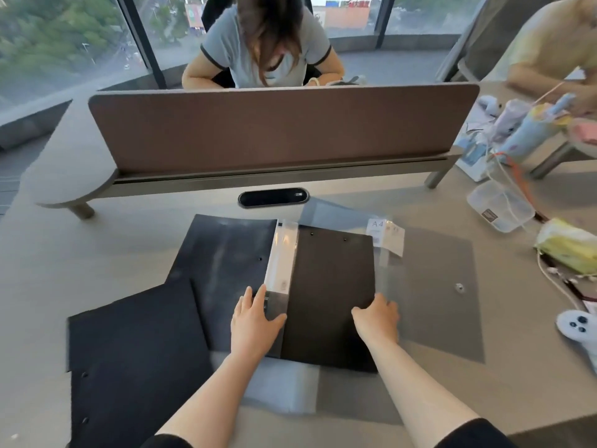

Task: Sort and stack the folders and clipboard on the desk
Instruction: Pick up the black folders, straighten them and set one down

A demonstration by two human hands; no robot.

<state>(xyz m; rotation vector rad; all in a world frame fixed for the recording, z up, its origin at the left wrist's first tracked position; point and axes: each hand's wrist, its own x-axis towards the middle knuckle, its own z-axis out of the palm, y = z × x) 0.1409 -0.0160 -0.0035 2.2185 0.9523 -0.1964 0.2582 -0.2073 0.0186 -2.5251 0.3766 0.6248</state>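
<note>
A dark clipboard (332, 286) lies face down in the middle of the desk, over a black folder (223, 250) with a clear spine label. My left hand (255, 321) rests flat on the clipboard's left edge and the folder spine. My right hand (376, 320) grips the clipboard's right edge, fingers curled under it. A translucent grey folder (433, 286) with an A4 sticker lies to the right, partly under the clipboard. Another black folder (135, 360) lies at the near left. A pale clear sleeve (284, 389) shows below the clipboard.
A brown divider screen (274, 130) crosses the desk behind the folders, with a black cable port (273, 198) before it. At the right sit a clear plastic box (500, 205), a yellow packet (568, 244), cables and a white controller (578, 328). Two people sit beyond.
</note>
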